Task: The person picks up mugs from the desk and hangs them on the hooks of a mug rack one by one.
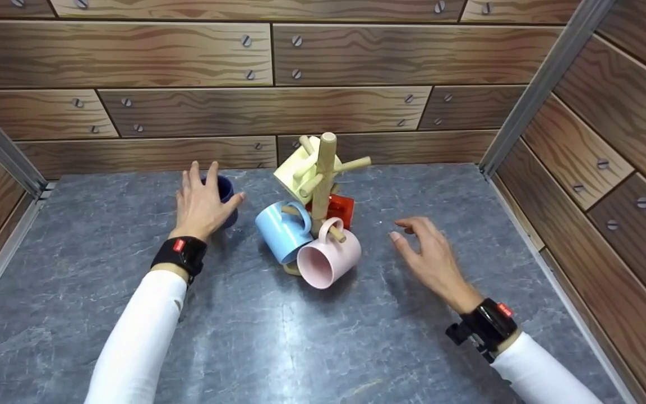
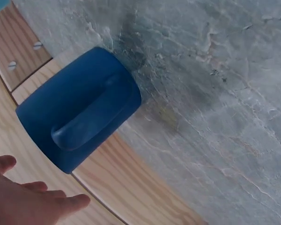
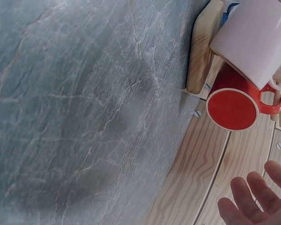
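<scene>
A dark blue mug [image 2: 61, 101] stands upright on the table at the left, its handle facing the left wrist camera. Over its near side in the head view is my left hand [image 1: 199, 205], fingers spread and close by the rim. To the right of the mug rack [image 1: 327, 151] hovers my right hand [image 1: 429, 258], holding nothing, fingers loosely bent. On the rack's wooden pegs hang a light blue mug [image 1: 278, 230], a pink mug [image 1: 342, 261], a pale yellow mug [image 1: 289, 174] and a red mug [image 3: 232, 105]. In the head view the rack post partly hides the red one.
The grey marbled table [image 1: 413, 348] is bounded by wood-print panels [image 1: 188, 56] at the back and sides. Metal strips [image 1: 525, 101] run up the corners. A bare peg [image 1: 356, 164] sticks out to the right near the rack's top.
</scene>
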The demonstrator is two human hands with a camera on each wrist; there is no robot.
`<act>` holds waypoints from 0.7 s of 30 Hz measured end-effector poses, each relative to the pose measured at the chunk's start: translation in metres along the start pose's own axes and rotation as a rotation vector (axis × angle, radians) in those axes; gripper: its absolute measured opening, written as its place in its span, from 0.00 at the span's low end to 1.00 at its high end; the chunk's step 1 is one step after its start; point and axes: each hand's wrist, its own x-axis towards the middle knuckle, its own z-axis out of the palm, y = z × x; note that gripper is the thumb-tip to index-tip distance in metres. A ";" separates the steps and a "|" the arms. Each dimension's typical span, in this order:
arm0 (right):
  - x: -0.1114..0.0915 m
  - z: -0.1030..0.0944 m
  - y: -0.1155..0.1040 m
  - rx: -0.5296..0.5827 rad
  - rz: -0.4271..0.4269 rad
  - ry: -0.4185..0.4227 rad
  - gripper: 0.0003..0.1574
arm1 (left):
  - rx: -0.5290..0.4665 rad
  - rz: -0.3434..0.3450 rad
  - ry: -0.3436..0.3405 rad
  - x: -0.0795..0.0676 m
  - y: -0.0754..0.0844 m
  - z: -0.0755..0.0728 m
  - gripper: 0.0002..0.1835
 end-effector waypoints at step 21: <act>0.000 0.010 0.002 0.070 0.026 -0.014 0.21 | -0.081 -0.115 0.010 0.015 -0.011 0.017 0.50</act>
